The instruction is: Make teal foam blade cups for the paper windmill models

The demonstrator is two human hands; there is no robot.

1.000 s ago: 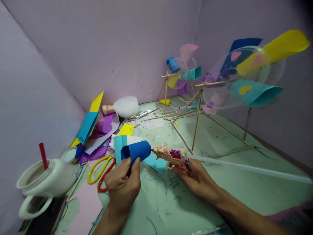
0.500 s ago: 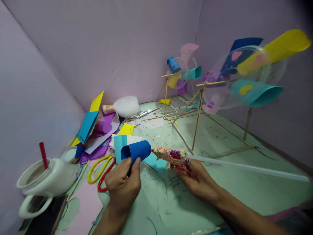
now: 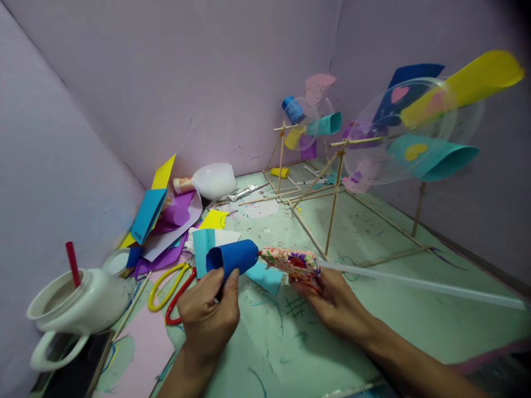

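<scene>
Between the thumb and fingers of my left hand (image 3: 209,309) is a rolled blue paper tube (image 3: 239,258), its open end facing left. My right hand (image 3: 327,301) is wrapped around the handle of a flower-patterned glue gun (image 3: 290,265), and a long translucent glue stick (image 3: 415,283) juts out of its back to the right. The gun's nozzle is at the tube's right end; whether they touch I cannot tell. Behind the tube lie turquoise paper pieces (image 3: 265,276). Yellow-and-red-handled scissors (image 3: 160,287) rest left of my left hand.
At right stands a stick frame (image 3: 334,215) carrying a clear wheel with coloured paper cups (image 3: 435,157); a smaller similar one (image 3: 282,160) is behind. On the left are a white teapot-like vessel (image 3: 99,301), a dark phone-like slab (image 3: 78,365) and heaped coloured paper (image 3: 149,215).
The blue tube and the glue gun's tip have shifted very slightly to the right in view. Both hands keep their hold; otherwise the scene looks the same.
</scene>
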